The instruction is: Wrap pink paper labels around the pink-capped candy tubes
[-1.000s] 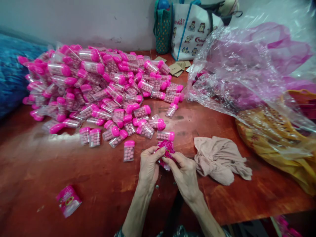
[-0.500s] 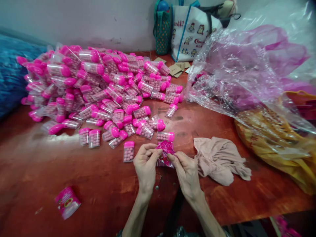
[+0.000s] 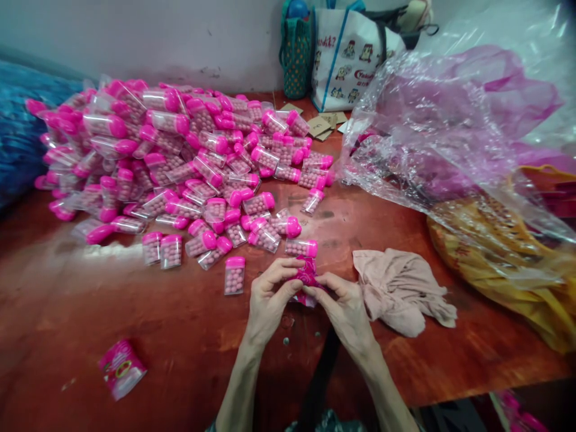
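Both my hands pinch a small pink printed packet (image 3: 307,277) above the red-brown table (image 3: 189,336). My left hand (image 3: 269,300) grips its left side with thumb and fingers. My right hand (image 3: 344,312) holds its right side. The packet is crumpled and partly hidden by my fingers. Just beyond my hands lies a big heap of clear candy containers with pink caps (image 3: 180,162), filled with pink balls. The nearest single container (image 3: 234,275) stands upright a little left of my left hand.
Another pink packet (image 3: 121,367) lies at the front left. A beige cloth (image 3: 402,291) sits right of my hands. Crumpled clear plastic sheeting (image 3: 450,138) and a yellow bag (image 3: 508,264) fill the right side. Tote bags (image 3: 346,57) stand against the wall.
My hands have closed in on the packet, folding it smaller; more of it is now covered by my fingers. The view shifted slightly.
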Demonstrator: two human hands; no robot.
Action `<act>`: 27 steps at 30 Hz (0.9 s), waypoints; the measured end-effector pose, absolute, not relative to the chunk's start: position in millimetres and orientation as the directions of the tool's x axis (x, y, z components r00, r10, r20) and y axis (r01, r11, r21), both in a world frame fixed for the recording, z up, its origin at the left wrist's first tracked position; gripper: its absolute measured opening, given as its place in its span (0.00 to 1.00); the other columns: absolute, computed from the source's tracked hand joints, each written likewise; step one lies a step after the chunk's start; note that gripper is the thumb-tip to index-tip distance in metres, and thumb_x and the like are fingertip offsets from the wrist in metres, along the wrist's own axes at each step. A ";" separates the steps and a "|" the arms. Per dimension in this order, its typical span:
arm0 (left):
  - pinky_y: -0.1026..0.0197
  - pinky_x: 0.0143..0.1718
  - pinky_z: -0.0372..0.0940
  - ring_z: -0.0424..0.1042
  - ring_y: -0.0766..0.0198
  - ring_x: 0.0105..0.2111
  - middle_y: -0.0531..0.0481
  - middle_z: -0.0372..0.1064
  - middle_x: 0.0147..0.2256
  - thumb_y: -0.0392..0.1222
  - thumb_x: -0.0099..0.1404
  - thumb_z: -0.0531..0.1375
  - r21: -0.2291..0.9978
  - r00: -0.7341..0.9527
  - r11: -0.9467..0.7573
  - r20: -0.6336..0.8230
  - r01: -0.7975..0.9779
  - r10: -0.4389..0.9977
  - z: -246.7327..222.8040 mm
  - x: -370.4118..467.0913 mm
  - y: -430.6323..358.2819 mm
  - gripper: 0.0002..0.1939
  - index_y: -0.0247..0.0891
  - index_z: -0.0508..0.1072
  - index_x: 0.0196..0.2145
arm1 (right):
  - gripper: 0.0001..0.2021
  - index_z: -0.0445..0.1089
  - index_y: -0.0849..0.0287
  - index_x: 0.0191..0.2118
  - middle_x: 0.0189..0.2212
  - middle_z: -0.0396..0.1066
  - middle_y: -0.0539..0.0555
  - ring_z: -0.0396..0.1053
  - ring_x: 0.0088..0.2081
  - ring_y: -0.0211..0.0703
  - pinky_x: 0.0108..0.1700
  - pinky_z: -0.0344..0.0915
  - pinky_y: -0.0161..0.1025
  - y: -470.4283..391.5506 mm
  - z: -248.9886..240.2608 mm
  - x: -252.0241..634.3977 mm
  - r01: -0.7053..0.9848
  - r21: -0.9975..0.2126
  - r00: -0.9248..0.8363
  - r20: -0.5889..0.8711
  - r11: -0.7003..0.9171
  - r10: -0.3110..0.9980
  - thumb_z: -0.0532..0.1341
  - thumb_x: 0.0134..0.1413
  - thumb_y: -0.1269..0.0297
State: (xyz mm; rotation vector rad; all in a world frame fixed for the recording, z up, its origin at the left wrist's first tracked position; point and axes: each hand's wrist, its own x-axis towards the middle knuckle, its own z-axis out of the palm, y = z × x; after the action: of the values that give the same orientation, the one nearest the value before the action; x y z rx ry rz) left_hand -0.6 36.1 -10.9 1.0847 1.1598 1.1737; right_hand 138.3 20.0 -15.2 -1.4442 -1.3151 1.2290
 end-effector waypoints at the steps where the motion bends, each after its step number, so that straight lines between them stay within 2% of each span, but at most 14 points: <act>1: 0.57 0.43 0.60 0.68 0.56 0.39 0.44 0.71 0.37 0.35 0.54 0.60 0.989 0.024 0.098 -0.095 -0.113 0.995 -10.4 -0.5 36.1 0.04 0.37 0.76 0.25 | 0.05 0.73 0.59 0.30 0.25 0.70 0.50 0.65 0.28 0.38 0.31 0.61 0.33 20.2 -14.4 138.8 0.204 -0.972 -0.049 -0.132 -0.120 0.990 0.61 0.49 0.65; 4: 0.63 0.32 0.61 0.67 0.64 0.28 0.47 0.70 0.28 0.38 0.55 0.59 0.948 -0.055 0.177 -0.198 -0.265 0.979 -12.5 1.9 35.6 0.09 0.35 0.74 0.20 | 0.09 0.71 0.61 0.27 0.23 0.67 0.49 0.63 0.27 0.37 0.30 0.59 0.31 19.0 -11.1 136.7 0.163 -0.979 -0.147 -0.150 -0.125 0.978 0.59 0.52 0.63; 6: 0.65 0.25 0.58 0.61 0.69 0.21 0.52 0.66 0.21 0.40 0.55 0.60 0.882 -0.145 0.234 -0.316 -0.410 0.938 -15.3 4.4 35.9 0.10 0.35 0.72 0.19 | 0.15 0.69 0.62 0.23 0.21 0.65 0.48 0.62 0.25 0.35 0.28 0.57 0.31 17.2 -9.8 133.4 0.132 -0.980 -0.173 -0.172 -0.150 0.970 0.55 0.55 0.60; 8: 0.67 0.22 0.55 0.57 0.72 0.18 0.55 0.62 0.18 0.41 0.54 0.61 0.849 -0.223 0.241 -0.379 -0.471 0.898 -17.9 6.5 36.7 0.11 0.34 0.70 0.18 | 0.18 0.67 0.62 0.21 0.19 0.63 0.48 0.60 0.23 0.35 0.27 0.55 0.31 15.6 -10.1 130.2 0.122 -0.977 -0.142 -0.193 -0.176 0.971 0.53 0.57 0.58; 13: 0.68 0.22 0.51 0.54 0.73 0.19 0.58 0.56 0.17 0.39 0.50 0.64 0.933 -0.321 0.085 -0.204 -0.348 0.925 -22.3 8.9 38.5 0.13 0.34 0.66 0.15 | 0.14 0.69 0.62 0.26 0.20 0.64 0.48 0.59 0.24 0.36 0.27 0.56 0.31 16.8 -13.6 126.2 0.097 -0.972 0.009 -0.214 -0.214 0.977 0.55 0.54 0.57; 17: 0.69 0.22 0.53 0.55 0.73 0.19 0.58 0.58 0.16 0.42 0.50 0.64 0.944 -0.363 0.060 -0.183 -0.325 0.914 -19.2 7.6 42.2 0.11 0.35 0.69 0.16 | 0.16 0.66 0.61 0.23 0.18 0.58 0.46 0.55 0.21 0.34 0.24 0.52 0.31 23.2 -11.6 122.6 0.193 -0.965 0.064 -0.170 -0.180 0.983 0.53 0.56 0.57; 20: 0.67 0.29 0.59 0.64 0.70 0.24 0.54 0.68 0.22 0.40 0.48 0.65 0.918 -0.223 0.136 -0.231 -0.374 0.947 -11.8 6.4 49.0 0.06 0.35 0.74 0.23 | 0.16 0.63 0.60 0.22 0.18 0.57 0.47 0.54 0.22 0.34 0.24 0.50 0.32 30.5 -8.3 118.4 0.332 -0.940 0.111 -0.045 -0.080 0.993 0.52 0.57 0.58; 22: 0.66 0.30 0.61 0.66 0.69 0.24 0.52 0.70 0.24 0.36 0.47 0.65 0.871 -0.162 0.219 -0.317 -0.440 0.934 -8.6 6.2 54.8 0.05 0.34 0.74 0.25 | 0.17 0.62 0.60 0.21 0.19 0.57 0.47 0.54 0.23 0.34 0.25 0.50 0.32 36.2 -7.7 116.8 0.385 -0.923 0.096 0.021 -0.018 0.995 0.51 0.58 0.59; 25: 0.67 0.28 0.61 0.66 0.71 0.21 0.53 0.70 0.20 0.34 0.45 0.66 0.785 -0.222 0.246 -0.435 -0.569 0.873 -10.8 5.3 63.5 0.06 0.33 0.73 0.22 | 0.18 0.61 0.59 0.21 0.18 0.57 0.47 0.55 0.22 0.35 0.24 0.51 0.33 46.1 -11.5 117.9 0.440 -0.898 0.140 0.054 -0.013 0.989 0.48 0.60 0.59; 27: 0.67 0.27 0.62 0.67 0.71 0.21 0.54 0.70 0.21 0.33 0.44 0.67 0.761 -0.266 0.220 -0.459 -0.611 0.848 -14.7 4.2 68.0 0.06 0.33 0.72 0.22 | 0.16 0.64 0.59 0.25 0.20 0.61 0.50 0.59 0.24 0.39 0.27 0.54 0.35 53.1 -16.8 120.0 0.509 -0.861 0.224 0.120 -0.012 0.967 0.49 0.59 0.58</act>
State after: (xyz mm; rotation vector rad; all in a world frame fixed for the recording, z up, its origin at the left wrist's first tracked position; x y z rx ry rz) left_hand 4.2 68.0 -14.7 0.2715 1.1775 1.4258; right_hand 120.0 53.1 -16.8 -1.6462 -1.4042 0.6765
